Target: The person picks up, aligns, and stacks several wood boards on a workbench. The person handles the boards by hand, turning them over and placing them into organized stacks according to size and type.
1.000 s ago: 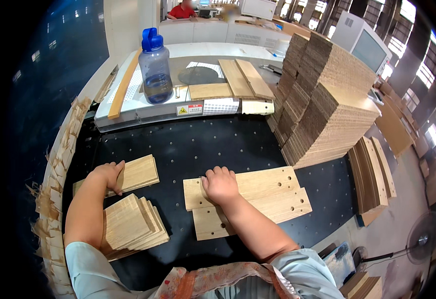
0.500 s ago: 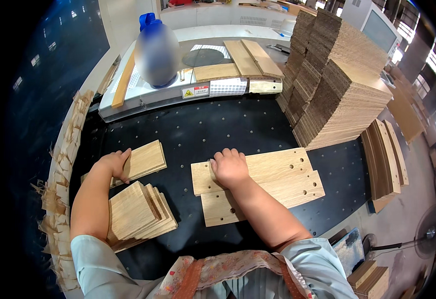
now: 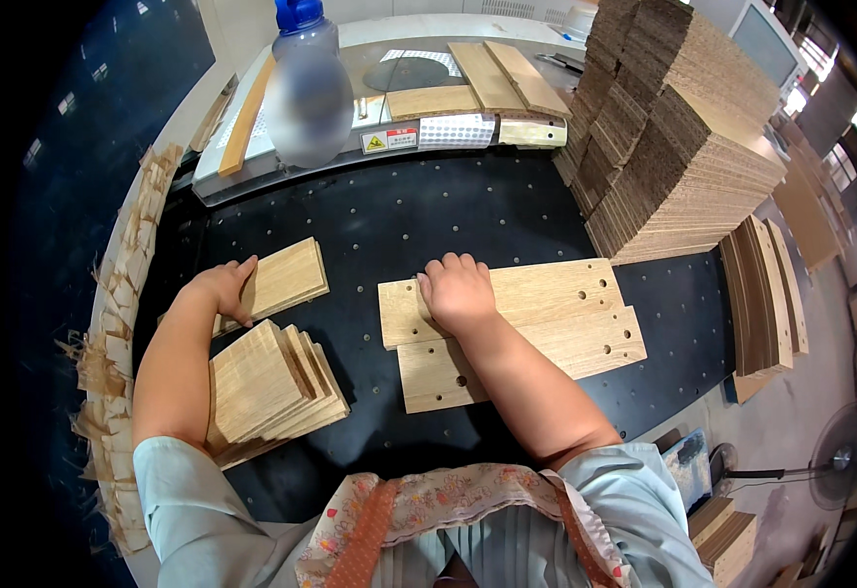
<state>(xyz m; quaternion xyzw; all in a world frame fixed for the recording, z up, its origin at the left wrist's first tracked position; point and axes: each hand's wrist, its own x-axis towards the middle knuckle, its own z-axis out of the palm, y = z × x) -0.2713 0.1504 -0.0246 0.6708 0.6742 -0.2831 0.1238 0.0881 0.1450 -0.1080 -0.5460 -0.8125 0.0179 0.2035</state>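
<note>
Head view, looking down on a black perforated worktable [image 3: 507, 211]. Step in hand, by the look of it: sorting or laying out wooden pieces, one in each hand. Left hand [image 3: 220, 289] resting on the left end of a small pale rectangular wooden board [image 3: 286, 279]; fingers [image 3: 242, 267] curled over its near edge, loosely closed on it, thumb hidden, so a true grip cannot be confirmed. Just below that wrist, a fanned stack of similar small oak-coloured boards [image 3: 267, 387]. Right hand [image 3: 458, 291] flat on the left part of a long pale wooden panel with drilled holes [image 3: 546, 294]; fingers [image 3: 448, 265] together, bent a little, pressing down rather than clasping. Directly below those fingers, a second long drilled panel [image 3: 536, 358], overlapped by the first. Well beyond the fingertips: a blurred blue-capped water bottle [image 3: 309, 88] and tall stacks of brown chipboard sheets [image 3: 673, 147]. Next move likely calls for lifting or sliding the small board toward the panels, needing a firmer pinch on the left.
</note>
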